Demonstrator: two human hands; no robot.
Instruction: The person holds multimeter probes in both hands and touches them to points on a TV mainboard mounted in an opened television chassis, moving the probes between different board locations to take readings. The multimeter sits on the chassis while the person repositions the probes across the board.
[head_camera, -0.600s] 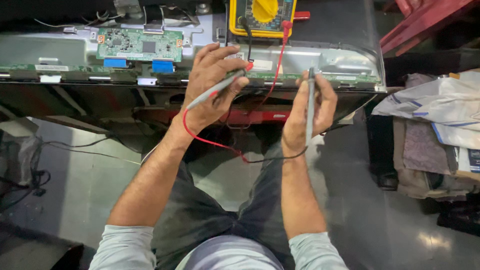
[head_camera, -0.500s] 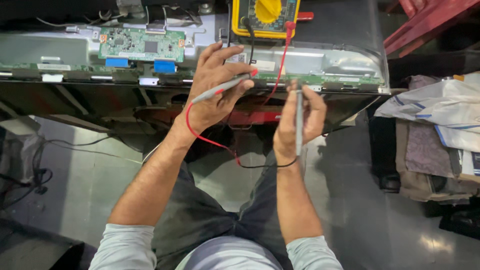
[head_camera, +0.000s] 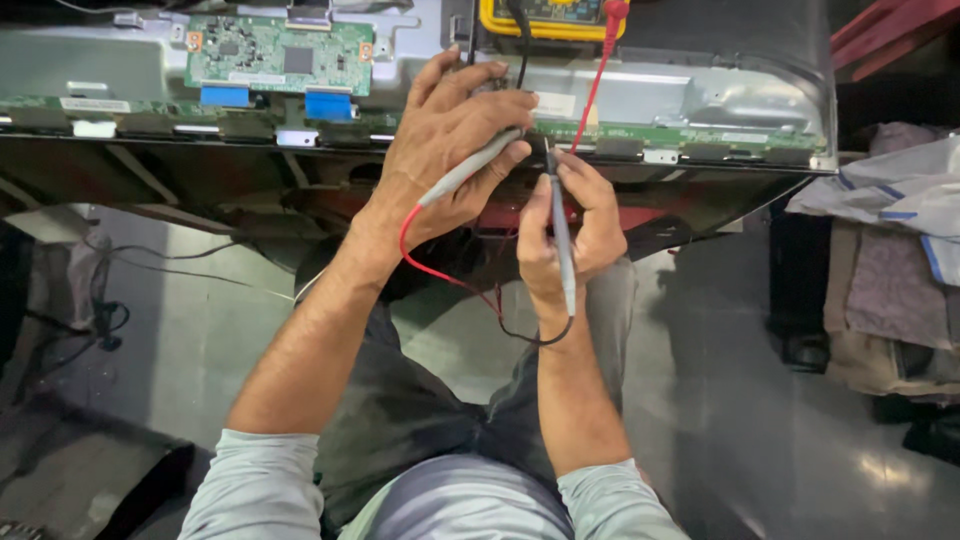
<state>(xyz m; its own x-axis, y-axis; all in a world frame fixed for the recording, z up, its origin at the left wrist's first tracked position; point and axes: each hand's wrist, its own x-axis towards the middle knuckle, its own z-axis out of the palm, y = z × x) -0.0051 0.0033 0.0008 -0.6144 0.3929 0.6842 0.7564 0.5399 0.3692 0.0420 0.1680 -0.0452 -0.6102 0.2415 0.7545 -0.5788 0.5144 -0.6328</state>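
Observation:
My left hand (head_camera: 450, 150) grips a grey test probe with a red lead (head_camera: 440, 272), its tip pointing at the narrow green strip board (head_camera: 700, 135) along the lower edge of the opened screen panel (head_camera: 120, 60). My right hand (head_camera: 565, 235) holds a second grey probe (head_camera: 561, 235) upright, with a black lead looping below the wrist; its tip touches the same strip close to the left probe. Both leads run up to a yellow multimeter (head_camera: 545, 15) lying on the panel's back. A green circuit board (head_camera: 280, 55) sits upper left.
Blue flat-cable connectors (head_camera: 325, 103) sit below the green board. Folded cloth and bags (head_camera: 890, 250) pile up at the right. Loose black cables (head_camera: 100, 320) lie on the grey floor at the left. My knees are under the panel's edge.
My right hand has moved left and up, bringing its probe tip beside the left probe at the strip board. The camera view has shifted closer to the panel.

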